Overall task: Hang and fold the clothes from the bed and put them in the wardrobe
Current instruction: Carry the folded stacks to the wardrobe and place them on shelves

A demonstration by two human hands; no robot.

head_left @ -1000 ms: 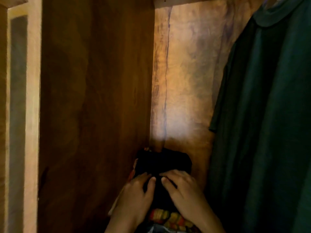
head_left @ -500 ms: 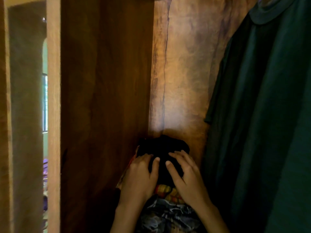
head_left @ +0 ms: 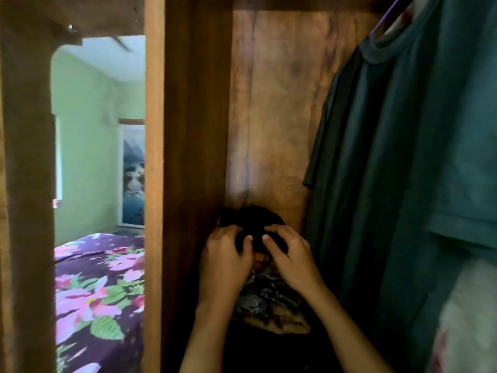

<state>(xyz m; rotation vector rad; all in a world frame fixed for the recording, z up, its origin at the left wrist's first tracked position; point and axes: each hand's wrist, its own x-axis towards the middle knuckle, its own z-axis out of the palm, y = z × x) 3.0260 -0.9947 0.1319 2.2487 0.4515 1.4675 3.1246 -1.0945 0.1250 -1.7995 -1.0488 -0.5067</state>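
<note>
A folded black garment (head_left: 252, 222) lies on top of a stack of folded clothes (head_left: 269, 300) in the back left corner of the wooden wardrobe (head_left: 196, 130). My left hand (head_left: 226, 262) and my right hand (head_left: 290, 259) both rest on the black garment's near edge, fingers bent and pressing into the cloth, thumbs close together. Below the hands show an orange-patterned piece and a grey printed piece of the stack. To the right, a dark green T-shirt (head_left: 403, 157) hangs on a purple hanger (head_left: 387, 17).
A light garment (head_left: 468, 319) hangs at the far right, in front of the green shirt. Left of the wardrobe's side panel, a mirror or opening shows a bed with a purple floral sheet (head_left: 99, 286) and green walls.
The view has pulled back and swung left, so the bed and green room now show. Both hands stay on the black garment, slid slightly toward its near edge.
</note>
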